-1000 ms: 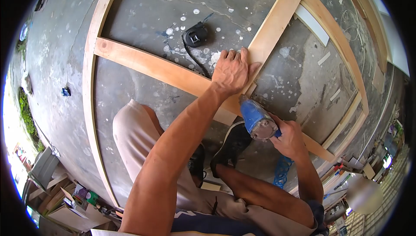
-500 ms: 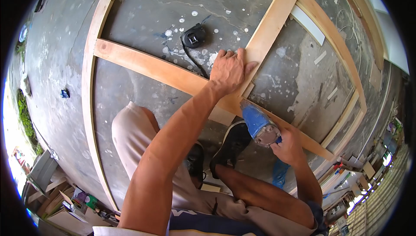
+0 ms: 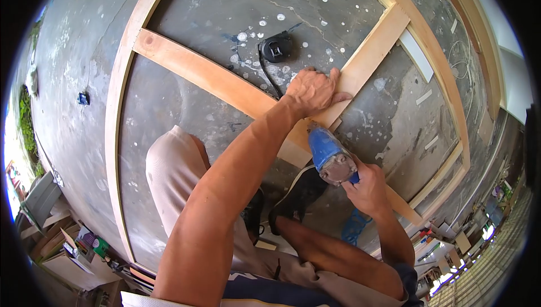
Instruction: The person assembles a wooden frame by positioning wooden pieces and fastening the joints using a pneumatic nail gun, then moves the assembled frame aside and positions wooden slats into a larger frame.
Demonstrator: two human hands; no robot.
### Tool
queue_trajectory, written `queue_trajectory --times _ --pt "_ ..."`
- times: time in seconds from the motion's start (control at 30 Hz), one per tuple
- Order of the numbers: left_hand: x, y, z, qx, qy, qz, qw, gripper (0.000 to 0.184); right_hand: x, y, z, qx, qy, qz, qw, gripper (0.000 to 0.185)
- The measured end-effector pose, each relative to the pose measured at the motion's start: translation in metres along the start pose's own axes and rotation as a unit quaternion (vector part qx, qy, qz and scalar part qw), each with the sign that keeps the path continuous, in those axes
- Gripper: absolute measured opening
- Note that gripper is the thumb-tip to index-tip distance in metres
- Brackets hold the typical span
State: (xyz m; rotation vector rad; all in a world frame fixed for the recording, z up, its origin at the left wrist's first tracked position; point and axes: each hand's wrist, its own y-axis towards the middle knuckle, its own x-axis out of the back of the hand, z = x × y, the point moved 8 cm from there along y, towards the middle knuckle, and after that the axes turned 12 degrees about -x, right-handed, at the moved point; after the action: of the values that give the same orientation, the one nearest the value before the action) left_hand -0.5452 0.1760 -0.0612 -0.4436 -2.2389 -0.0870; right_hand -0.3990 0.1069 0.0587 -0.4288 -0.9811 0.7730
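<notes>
My left hand [image 3: 313, 91] grips a flat wooden slat [image 3: 376, 50] near its lower end, fingers at one edge and thumb at the other. In my right hand [image 3: 367, 190] is a blue nail gun [image 3: 329, 152], its nose down at the joint where this slat meets a long crosspiece [image 3: 208, 81]. Whether the nose touches the wood, I cannot tell. A blue coiled air hose [image 3: 356, 227] hangs below the right hand. Just beyond my left hand, a black tape measure [image 3: 276, 49] lies on the floor with its strap trailing to the crosspiece.
The large wooden frame [image 3: 115, 115] lies on a paint-spotted concrete floor [image 3: 67, 109]. My shoe [image 3: 296, 197] is beside the joint, under the nail gun. Boxes and clutter [image 3: 79, 259] stand at the lower left. More boards [image 3: 479, 31] lie along the right.
The nail gun has moved left, its nose now over the joint. My left hand still holds the slat, its thumb shifted slightly. The whole view has turned a little.
</notes>
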Motion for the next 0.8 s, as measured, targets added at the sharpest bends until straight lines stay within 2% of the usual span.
queue_trajectory --times 0.07,0.2,0.27,0.7,0.77,0.8 --pt "-0.0004 -0.0005 0.0016 0.004 -0.004 -0.005 1.000 0.068 -0.0030 0.0032 -0.0010 -0.031 -0.006 0.030 0.999 0.041" --pt "0.0001 -0.0017 0.0020 -0.003 -0.011 -0.022 1.000 0.066 -0.0074 0.0089 0.0006 -0.003 -0.025 0.024 0.999 0.041" --pt "-0.0001 -0.0019 0.0024 -0.008 -0.011 -0.036 0.999 0.065 -0.0103 0.0089 -0.0016 -0.025 -0.051 0.050 0.997 0.058" --pt "-0.0012 -0.0018 0.0024 -0.003 -0.023 -0.024 0.999 0.066 -0.0095 0.0086 -0.0043 -0.017 -0.070 0.036 0.997 0.057" --pt "-0.0013 -0.0020 0.0018 -0.007 -0.023 -0.030 0.999 0.066 -0.0075 0.0095 -0.0029 -0.018 -0.046 0.023 0.999 0.044" --pt "-0.0003 -0.0021 0.0019 -0.005 -0.021 -0.034 0.999 0.066 -0.0074 0.0101 -0.0029 -0.019 -0.046 0.021 0.999 0.044"
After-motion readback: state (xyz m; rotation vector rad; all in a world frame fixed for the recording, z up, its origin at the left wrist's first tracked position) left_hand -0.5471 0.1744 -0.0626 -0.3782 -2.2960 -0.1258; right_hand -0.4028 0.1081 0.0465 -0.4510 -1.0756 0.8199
